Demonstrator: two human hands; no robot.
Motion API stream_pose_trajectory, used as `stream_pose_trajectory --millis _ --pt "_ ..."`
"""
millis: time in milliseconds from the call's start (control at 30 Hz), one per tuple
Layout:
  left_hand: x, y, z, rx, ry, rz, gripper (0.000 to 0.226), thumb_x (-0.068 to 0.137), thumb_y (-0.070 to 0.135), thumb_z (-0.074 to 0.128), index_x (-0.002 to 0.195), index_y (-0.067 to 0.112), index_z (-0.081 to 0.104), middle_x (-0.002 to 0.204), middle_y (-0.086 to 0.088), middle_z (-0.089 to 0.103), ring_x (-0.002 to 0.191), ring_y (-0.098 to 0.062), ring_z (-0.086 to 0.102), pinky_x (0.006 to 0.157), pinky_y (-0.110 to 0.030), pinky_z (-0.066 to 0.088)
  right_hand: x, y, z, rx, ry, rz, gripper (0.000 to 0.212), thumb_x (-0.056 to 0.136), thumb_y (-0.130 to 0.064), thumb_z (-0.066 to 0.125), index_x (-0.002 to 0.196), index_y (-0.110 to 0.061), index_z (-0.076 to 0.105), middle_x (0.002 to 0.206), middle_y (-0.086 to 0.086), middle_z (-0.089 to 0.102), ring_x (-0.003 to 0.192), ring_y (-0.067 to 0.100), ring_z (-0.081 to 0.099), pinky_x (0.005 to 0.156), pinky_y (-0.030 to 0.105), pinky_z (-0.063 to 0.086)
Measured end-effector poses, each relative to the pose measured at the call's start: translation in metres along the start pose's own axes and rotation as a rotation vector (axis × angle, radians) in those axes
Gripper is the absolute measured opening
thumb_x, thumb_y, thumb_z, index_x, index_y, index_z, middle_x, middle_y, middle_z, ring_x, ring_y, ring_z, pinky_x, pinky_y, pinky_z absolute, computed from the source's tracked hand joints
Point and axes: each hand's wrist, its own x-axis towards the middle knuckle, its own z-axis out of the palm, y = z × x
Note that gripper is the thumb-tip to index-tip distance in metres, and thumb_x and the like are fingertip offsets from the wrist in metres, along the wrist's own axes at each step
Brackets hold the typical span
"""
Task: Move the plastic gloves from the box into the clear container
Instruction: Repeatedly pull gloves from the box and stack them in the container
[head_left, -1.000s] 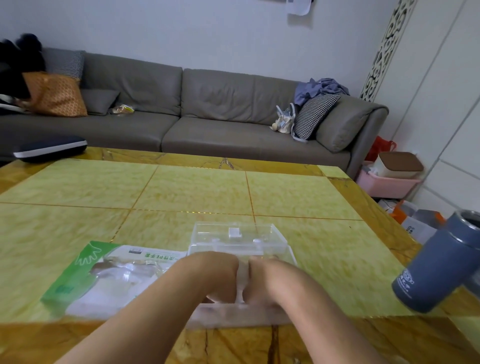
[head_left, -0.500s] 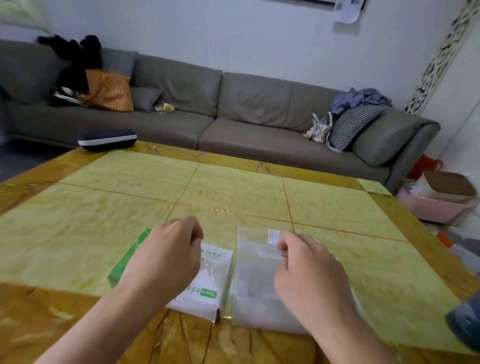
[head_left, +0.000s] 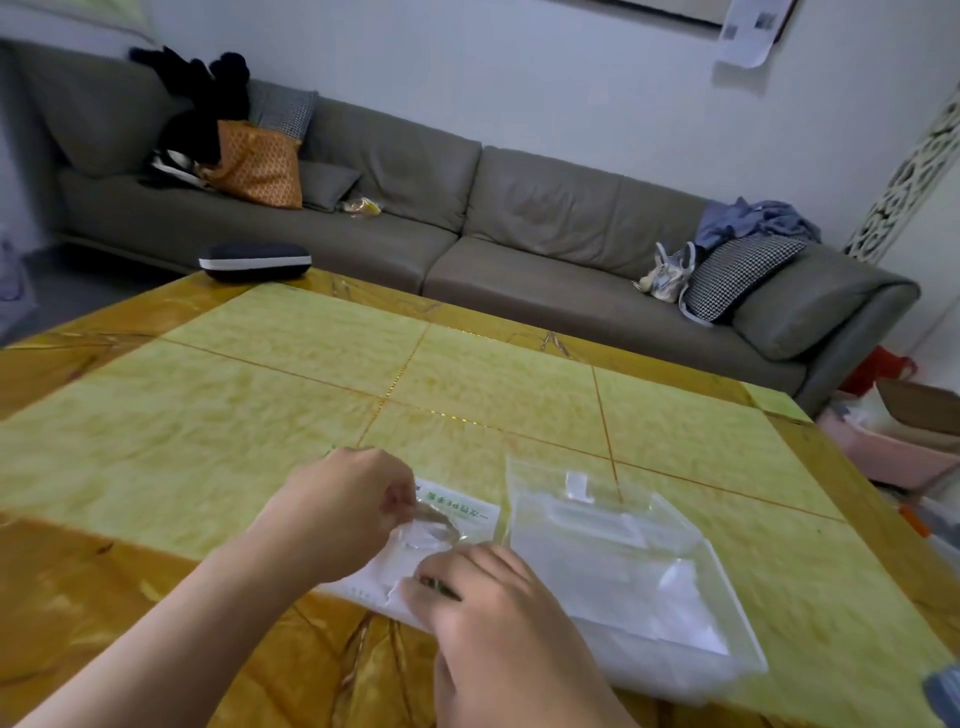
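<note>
Hands work at our glove box (head_left: 457, 512), just left of the clear container (head_left: 623, 566): left hand (head_left: 343, 512) and right hand (head_left: 483, 597) both pinch its plastic gloves (head_left: 428, 538).

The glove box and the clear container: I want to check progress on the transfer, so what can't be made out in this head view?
- Glove box: both hands cover most of it, so how many gloves remain is hidden.
- Clear container: see-through and motion-blurred; whether it holds gloves is unclear.
- Right hand: its fingertips are hidden, so its grip is uncertain.
- Box print: too small and blurred to read.
</note>
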Motion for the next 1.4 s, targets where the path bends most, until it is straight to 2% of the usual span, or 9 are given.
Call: stream_pose_trajectory --millis 233,433,633,767,867,967,1067,1167,1400 --pt "0.0 0.004 -0.005 -0.228 0.203 -0.001 0.016 0.1 0.026 0.06 0.085 0.031 0.061 0.084 0.014 0.061 0.077 -0.006 0.057 0.069 -0.034 0.05 -0.002 -0.004 -0.006 0.026 -0.026 0.051 0.054 0.062 -0.034 0.033 0.093 -0.039 0.076 0.093 -0.02 0.065 0.088 0.007 0.06 0.079 0.014 0.047" --pt "-0.007 -0.001 -0.01 -0.133 -0.022 0.005 0.011 0.088 0.041 0.074 0.085 0.037 0.064 0.086 0.017 0.067 0.086 -0.003 0.063 0.076 -0.032 0.055 -0.005 -0.003 -0.004 0.045 -0.035 0.064 0.052 0.062 -0.032 0.043 0.102 -0.039 0.076 0.096 -0.02 0.065 0.091 0.008 0.062 0.078 0.015 0.05" --pt "-0.007 0.009 -0.012 -0.189 0.254 -0.008 0.025 0.094 0.014 0.06 0.085 0.033 0.073 0.067 0.012 0.065 0.06 -0.01 0.061 0.058 -0.041 0.055 -0.006 -0.005 -0.007 0.003 -0.06 0.047 0.043 0.052 -0.034 0.057 0.09 -0.037 0.075 0.09 -0.019 0.064 0.086 0.008 0.06 0.075 0.011 0.039" --pt "-0.01 0.016 -0.015 -0.234 0.315 0.006 0.027 0.093 0.01 0.059 0.083 0.032 0.072 0.059 0.013 0.062 0.056 -0.006 0.056 0.048 -0.033 0.045 -0.005 -0.003 -0.009 -0.048 -0.05 0.063 0.042 0.052 -0.035 0.062 0.091 -0.037 0.075 0.089 -0.02 0.062 0.087 0.006 0.058 0.076 0.011 0.031" --pt "-0.012 0.019 -0.021 -0.283 0.347 0.013 0.025 0.094 0.013 0.061 0.082 0.032 0.072 0.06 0.011 0.064 0.053 -0.007 0.054 0.045 -0.029 0.039 -0.003 -0.002 -0.008 0.006 -0.105 0.033 0.045 0.059 -0.026 0.06 0.1 -0.03 0.076 0.096 -0.011 0.064 0.092 0.016 0.06 0.084 0.02 0.048" --pt "-0.013 0.018 -0.022 -0.176 0.189 0.044 0.021 0.097 0.022 0.062 0.082 0.035 0.069 0.066 0.011 0.066 0.057 -0.007 0.058 0.054 -0.033 0.051 -0.002 -0.002 -0.01 -0.001 -0.144 0.04 0.045 0.061 -0.023 0.063 0.104 -0.029 0.075 0.1 -0.01 0.064 0.096 0.018 0.061 0.084 0.022 0.048" --pt "-0.016 0.021 -0.018 -0.086 0.019 0.069 0.019 0.098 0.028 0.063 0.082 0.037 0.065 0.074 0.015 0.068 0.071 -0.007 0.064 0.071 -0.039 0.057 0.0 -0.005 -0.014 -0.002 -0.17 0.061 0.05 0.078 -0.011 0.063 0.128 -0.021 0.064 0.135 -0.001 0.054 0.128 0.027 0.048 0.095 0.029 0.038" --pt "-0.019 0.031 -0.017 -0.098 0.046 0.101 0.025 0.097 0.019 0.059 0.078 0.034 0.064 0.068 0.015 0.067 0.065 -0.008 0.062 0.066 -0.038 0.055 0.001 -0.01 -0.025 -0.056 -0.23 0.063 0.053 0.092 -0.004 0.057 0.144 -0.013 0.053 0.154 0.011 0.038 0.146 0.032 0.03 0.115 0.036 0.029" --pt "-0.024 0.05 -0.036 -0.515 0.28 0.026 0.027 0.099 0.011 0.062 0.077 0.022 0.073 0.069 0.011 0.074 0.057 -0.005 0.066 0.056 -0.019 0.053 0.007 -0.01 -0.025 -0.03 -0.304 0.086 0.062 0.095 0.002 0.056 0.153 -0.015 0.047 0.156 0.015 0.037 0.146 0.037 0.034 0.113 0.045 0.035"
